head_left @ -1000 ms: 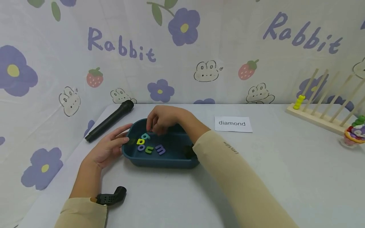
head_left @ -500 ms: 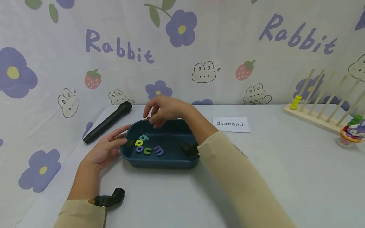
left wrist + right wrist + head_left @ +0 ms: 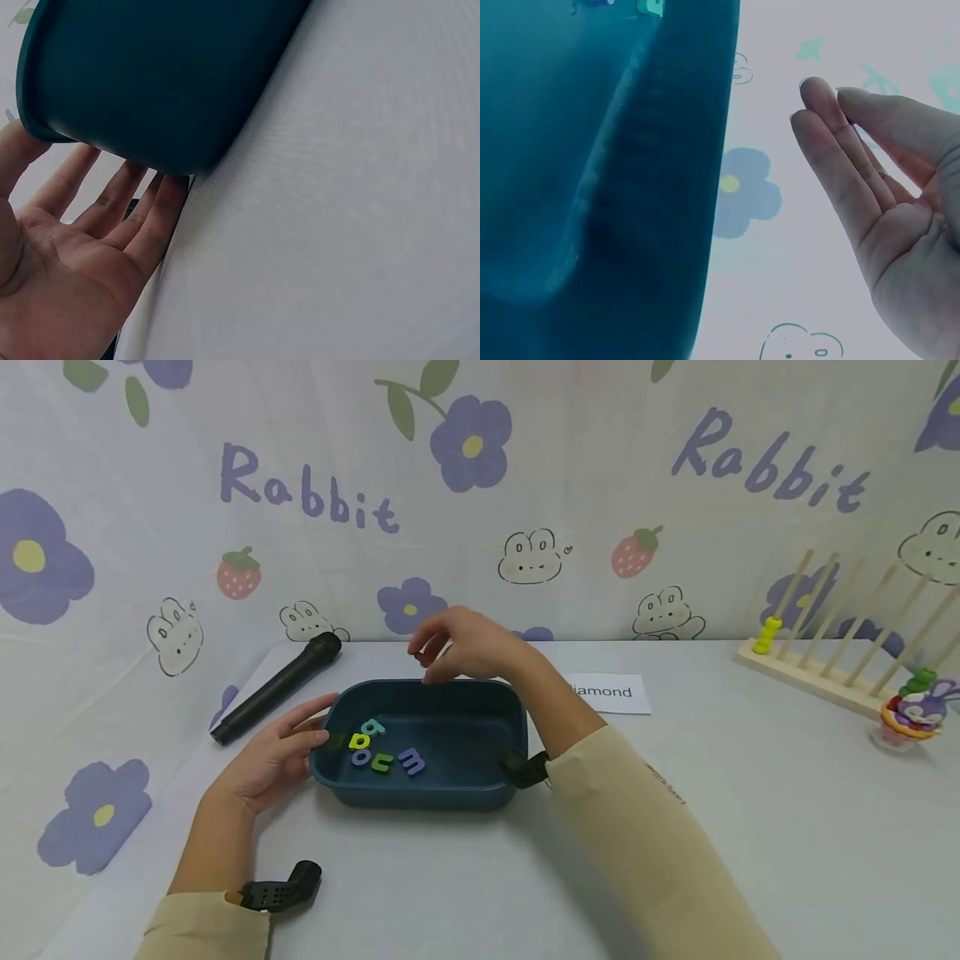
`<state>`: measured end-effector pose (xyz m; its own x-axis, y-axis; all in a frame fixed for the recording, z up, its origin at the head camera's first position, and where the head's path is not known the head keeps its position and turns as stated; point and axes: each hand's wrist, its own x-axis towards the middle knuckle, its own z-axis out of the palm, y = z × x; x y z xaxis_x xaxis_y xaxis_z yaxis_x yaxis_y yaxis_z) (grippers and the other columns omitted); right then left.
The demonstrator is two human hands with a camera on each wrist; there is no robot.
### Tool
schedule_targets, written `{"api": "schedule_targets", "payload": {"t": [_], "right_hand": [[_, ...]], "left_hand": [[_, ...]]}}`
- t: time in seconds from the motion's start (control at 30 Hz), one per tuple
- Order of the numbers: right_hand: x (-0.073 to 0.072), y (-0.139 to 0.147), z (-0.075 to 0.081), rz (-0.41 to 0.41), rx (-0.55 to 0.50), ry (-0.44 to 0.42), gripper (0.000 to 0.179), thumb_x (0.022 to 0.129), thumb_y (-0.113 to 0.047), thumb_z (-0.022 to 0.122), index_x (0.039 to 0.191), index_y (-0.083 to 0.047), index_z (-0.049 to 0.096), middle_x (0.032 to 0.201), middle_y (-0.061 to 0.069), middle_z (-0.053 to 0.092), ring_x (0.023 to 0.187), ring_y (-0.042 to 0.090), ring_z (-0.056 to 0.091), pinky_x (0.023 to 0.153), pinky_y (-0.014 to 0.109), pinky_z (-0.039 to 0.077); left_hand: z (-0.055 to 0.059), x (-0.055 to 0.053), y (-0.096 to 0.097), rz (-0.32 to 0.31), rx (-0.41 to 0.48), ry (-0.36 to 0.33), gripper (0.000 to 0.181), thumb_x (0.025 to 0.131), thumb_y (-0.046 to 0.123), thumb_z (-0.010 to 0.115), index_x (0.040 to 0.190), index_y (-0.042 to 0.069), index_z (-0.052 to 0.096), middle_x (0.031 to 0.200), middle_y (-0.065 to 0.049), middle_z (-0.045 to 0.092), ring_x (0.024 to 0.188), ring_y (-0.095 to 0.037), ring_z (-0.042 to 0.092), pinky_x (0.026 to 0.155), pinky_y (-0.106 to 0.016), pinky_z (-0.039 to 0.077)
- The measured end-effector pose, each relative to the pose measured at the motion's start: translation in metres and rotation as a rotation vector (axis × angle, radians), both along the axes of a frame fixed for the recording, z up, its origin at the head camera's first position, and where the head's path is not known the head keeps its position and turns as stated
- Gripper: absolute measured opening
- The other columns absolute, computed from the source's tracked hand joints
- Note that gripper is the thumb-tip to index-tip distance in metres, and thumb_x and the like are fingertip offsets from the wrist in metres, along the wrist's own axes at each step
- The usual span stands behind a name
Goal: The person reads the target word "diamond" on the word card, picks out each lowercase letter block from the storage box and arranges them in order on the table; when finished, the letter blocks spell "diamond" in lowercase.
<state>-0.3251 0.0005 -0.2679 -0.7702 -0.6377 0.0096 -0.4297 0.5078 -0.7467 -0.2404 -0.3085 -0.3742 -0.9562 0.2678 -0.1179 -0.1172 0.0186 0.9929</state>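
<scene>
One turquoise letter [image 3: 372, 727], one yellow letter [image 3: 353, 743], one green letter [image 3: 382, 760], a purple round letter [image 3: 355, 760] and a purple m-shaped letter [image 3: 409, 760] lie loose in the left half of a dark teal tray [image 3: 427, 797], presumably kept inside its walls so that none can stray. The tray stands in the left half of the worktop [image 3: 720, 810], towards the far edge, probably set there to be within easy reach of both arms.

The left hand [image 3: 270, 756] rests against the tray's left end, thumb at the rim and the other fingers spread against the outer wall, more a brace than a grip; it seems to be steadying the tray. The right hand [image 3: 476, 645] is held high, by the tray's far rim, its fingertips and thumb drawn narrowly together. Such a pose would suit carrying something tiny, but neither view settles whether anything is between them.

Behind the right forearm, near the worktop's far edge, lies a white card [image 3: 622, 695], its first letter covered, turned so that its print can be read from the near edge. A black microphone [image 3: 277, 685] lies along the left edge by the far corner, apparently put aside, out of the arms' way.
</scene>
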Motion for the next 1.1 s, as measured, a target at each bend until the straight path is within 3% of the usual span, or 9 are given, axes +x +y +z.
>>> {"api": "schedule_targets", "payload": {"t": [0.57, 0.83, 1.1], "right_hand": [[0.014, 0.03, 0.009, -0.084, -0.039, 0.044, 0.034, 0.091, -0.005, 0.074, 0.125, -0.006, 0.069, 0.112, 0.012, 0.07, 0.097, 0.031, 0.073, 0.086, 0.035, 0.061], [0.019, 0.045, 0.002, -0.108, 0.015, 0.125, 0.03, 0.092, -0.013, 0.076, 0.121, -0.009, 0.069, 0.107, 0.008, 0.072, 0.097, 0.024, 0.068, 0.081, 0.035, 0.059], [0.019, 0.062, -0.012, -0.142, -0.018, 0.157, 0.029, 0.091, -0.016, 0.077, 0.118, -0.009, 0.068, 0.103, 0.007, 0.071, 0.1, 0.025, 0.067, 0.088, 0.039, 0.055]], "left_hand": [[0.003, -0.002, 0.0, -0.006, 0.016, 0.001, 0.059, 0.106, 0.016, 0.057, 0.161, 0.021, 0.036, 0.163, -0.011, 0.029, 0.132, -0.016, 0.053, 0.101, -0.025, 0.052], [0.001, -0.002, 0.001, -0.014, 0.028, -0.006, 0.059, 0.107, 0.014, 0.054, 0.162, 0.02, 0.035, 0.164, -0.013, 0.027, 0.131, -0.015, 0.054, 0.101, -0.024, 0.052], [-0.001, -0.001, 0.001, -0.012, 0.03, -0.004, 0.059, 0.107, 0.015, 0.056, 0.162, 0.021, 0.035, 0.164, -0.012, 0.028, 0.13, -0.013, 0.055, 0.101, -0.025, 0.052]]}}
